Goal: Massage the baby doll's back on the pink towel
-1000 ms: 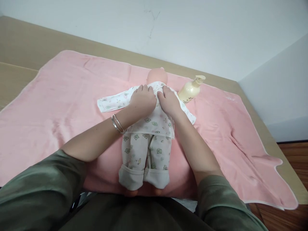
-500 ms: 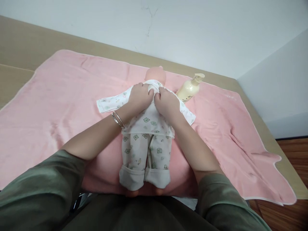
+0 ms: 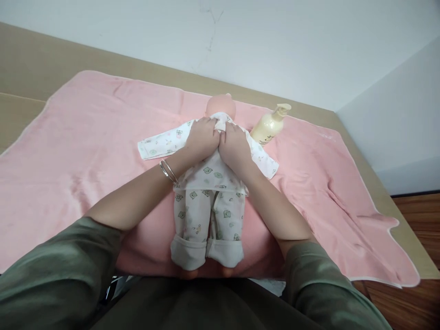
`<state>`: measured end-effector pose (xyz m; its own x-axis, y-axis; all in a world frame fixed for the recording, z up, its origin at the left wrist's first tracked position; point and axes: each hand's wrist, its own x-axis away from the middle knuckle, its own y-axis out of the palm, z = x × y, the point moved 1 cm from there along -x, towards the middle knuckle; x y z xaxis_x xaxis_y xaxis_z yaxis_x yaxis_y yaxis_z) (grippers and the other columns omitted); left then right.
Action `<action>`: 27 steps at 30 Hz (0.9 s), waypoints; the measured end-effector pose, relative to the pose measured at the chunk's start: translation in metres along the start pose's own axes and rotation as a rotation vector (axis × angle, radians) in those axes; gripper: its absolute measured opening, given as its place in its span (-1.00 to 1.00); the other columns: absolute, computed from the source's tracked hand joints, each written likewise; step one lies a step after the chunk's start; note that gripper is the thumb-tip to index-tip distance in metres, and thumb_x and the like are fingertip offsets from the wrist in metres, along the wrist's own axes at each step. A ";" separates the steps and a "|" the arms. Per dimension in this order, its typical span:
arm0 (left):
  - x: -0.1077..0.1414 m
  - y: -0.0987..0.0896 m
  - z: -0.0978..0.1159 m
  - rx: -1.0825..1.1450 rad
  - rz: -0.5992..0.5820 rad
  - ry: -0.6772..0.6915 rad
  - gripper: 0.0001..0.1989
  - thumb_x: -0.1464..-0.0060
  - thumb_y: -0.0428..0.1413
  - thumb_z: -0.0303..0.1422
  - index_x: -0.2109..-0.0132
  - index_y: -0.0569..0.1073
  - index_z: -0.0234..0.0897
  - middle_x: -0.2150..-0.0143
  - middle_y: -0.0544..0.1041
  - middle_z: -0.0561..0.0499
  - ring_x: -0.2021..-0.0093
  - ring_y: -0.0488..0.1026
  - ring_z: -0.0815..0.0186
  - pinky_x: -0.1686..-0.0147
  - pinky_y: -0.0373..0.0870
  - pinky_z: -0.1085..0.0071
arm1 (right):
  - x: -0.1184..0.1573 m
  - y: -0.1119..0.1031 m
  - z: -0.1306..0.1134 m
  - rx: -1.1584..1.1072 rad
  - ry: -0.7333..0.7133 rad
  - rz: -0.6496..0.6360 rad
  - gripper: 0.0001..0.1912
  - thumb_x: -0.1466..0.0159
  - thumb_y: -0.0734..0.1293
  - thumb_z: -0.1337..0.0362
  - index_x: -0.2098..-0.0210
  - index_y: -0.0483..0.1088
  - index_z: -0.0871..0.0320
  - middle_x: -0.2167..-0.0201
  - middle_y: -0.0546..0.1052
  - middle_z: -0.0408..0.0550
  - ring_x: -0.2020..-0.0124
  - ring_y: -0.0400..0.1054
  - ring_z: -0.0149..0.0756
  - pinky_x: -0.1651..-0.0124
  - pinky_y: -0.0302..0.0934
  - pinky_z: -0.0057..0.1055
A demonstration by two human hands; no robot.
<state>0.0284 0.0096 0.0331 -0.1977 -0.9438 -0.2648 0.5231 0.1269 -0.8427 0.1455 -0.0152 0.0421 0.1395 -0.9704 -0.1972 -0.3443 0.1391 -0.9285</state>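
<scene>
A doll (image 3: pixel 221 107) in a white printed shirt (image 3: pixel 213 172) and matching trousers (image 3: pixel 197 213) with rolled cuffs lies on a pink blanket (image 3: pixel 113 119), its head at the far side. My left hand (image 3: pixel 203 139) rests on the upper left of the shirt, fingers closed on the cloth near the collar. Beside it, my right hand (image 3: pixel 235 146) lies over the upper right of the shirt, its fingers together and flat. Both thumbs meet at the middle of the chest. The doll's sleeves spread out to either side.
A pale yellow pump bottle (image 3: pixel 268 128) leans on the blanket just right of the doll's head. The wooden table (image 3: pixel 144 68) shows behind the blanket, against a white wall (image 3: pixel 275 50). Brown wooden floor (image 3: pixel 415 220) is at the right.
The fingers of my right hand have straightened and flattened over the shirt, and both hands have come slightly closer together. The doll and the bottle stay in place.
</scene>
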 end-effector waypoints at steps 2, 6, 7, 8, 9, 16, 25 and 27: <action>-0.007 -0.001 -0.008 0.043 -0.014 -0.025 -0.68 -0.23 -0.12 -0.41 0.06 0.51 -0.26 0.01 0.59 -0.24 -0.05 0.49 0.00 -0.16 0.39 0.04 | 0.008 0.003 -0.007 -0.002 -0.017 0.004 -0.45 -0.46 0.00 0.31 -0.32 0.27 0.40 -0.41 0.31 0.37 -0.46 0.13 0.24 -0.46 0.02 0.28; -0.008 0.002 -0.013 0.042 -0.008 -0.037 -0.66 -0.27 -0.14 -0.37 0.01 0.49 -0.29 0.00 0.60 -0.27 -0.06 0.50 -0.03 -0.19 0.37 -0.02 | 0.005 0.008 -0.001 -0.057 -0.047 -0.031 -0.41 -0.45 0.01 0.30 -0.40 0.19 0.38 -0.50 0.17 0.32 -0.54 -0.02 0.24 -0.49 -0.06 0.32; -0.005 0.004 -0.011 0.026 0.005 -0.026 -0.64 -0.29 -0.15 -0.37 -0.04 0.48 -0.31 -0.05 0.58 -0.30 -0.13 0.47 -0.06 -0.24 0.32 -0.06 | 0.000 0.009 0.004 -0.080 -0.041 -0.044 -0.41 -0.45 0.01 0.29 -0.40 0.19 0.37 -0.50 0.17 0.31 -0.54 -0.02 0.23 -0.50 -0.06 0.31; 0.000 0.006 -0.008 0.011 0.017 -0.011 -0.61 -0.30 -0.15 -0.35 -0.11 0.45 -0.34 -0.12 0.56 -0.34 -0.20 0.43 -0.10 -0.28 0.27 -0.10 | -0.006 0.010 0.011 -0.107 -0.028 -0.053 -0.41 -0.46 0.02 0.26 -0.40 0.20 0.35 -0.51 0.17 0.29 -0.55 -0.03 0.21 -0.51 -0.09 0.30; 0.006 0.008 -0.003 0.000 0.026 0.010 -0.59 -0.32 -0.15 -0.34 -0.17 0.42 -0.35 -0.18 0.53 -0.37 -0.28 0.38 -0.13 -0.32 0.21 -0.13 | -0.013 0.011 0.019 -0.137 -0.011 -0.056 -0.40 -0.46 0.02 0.22 -0.40 0.19 0.33 -0.51 0.16 0.27 -0.56 -0.06 0.19 -0.52 -0.12 0.30; 0.032 0.005 0.025 -0.096 -0.047 0.108 -0.51 -0.26 -0.08 -0.44 -0.29 0.36 -0.47 -0.33 0.42 -0.44 -0.45 0.21 -0.18 -0.38 0.15 -0.15 | -0.033 0.014 0.043 -0.201 0.040 -0.065 -0.31 -0.47 0.06 0.07 -0.45 0.11 0.37 -0.54 0.08 0.30 -0.59 -0.14 0.15 -0.57 -0.27 0.24; -0.007 -0.004 -0.013 0.010 -0.003 -0.076 -0.60 -0.30 -0.19 -0.36 0.02 0.53 -0.34 -0.03 0.61 -0.30 -0.06 0.54 0.00 -0.15 0.44 0.09 | 0.007 0.003 -0.001 -0.026 -0.084 -0.104 -0.33 -0.43 0.07 0.23 -0.47 0.10 0.37 -0.54 0.08 0.29 -0.57 -0.13 0.27 -0.52 -0.15 0.35; -0.006 0.001 -0.014 0.002 0.030 -0.089 -0.60 -0.31 -0.19 -0.36 0.02 0.53 -0.33 -0.03 0.62 -0.29 -0.07 0.54 0.00 -0.16 0.42 0.09 | 0.009 0.003 -0.004 -0.041 -0.089 -0.087 -0.35 -0.41 0.04 0.29 -0.46 0.14 0.33 -0.55 0.09 0.22 -0.58 -0.13 0.25 -0.52 -0.14 0.35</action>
<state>0.0187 0.0198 0.0273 -0.1072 -0.9629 -0.2476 0.5292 0.1555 -0.8341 0.1424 -0.0244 0.0385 0.2520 -0.9568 -0.1450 -0.3644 0.0450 -0.9302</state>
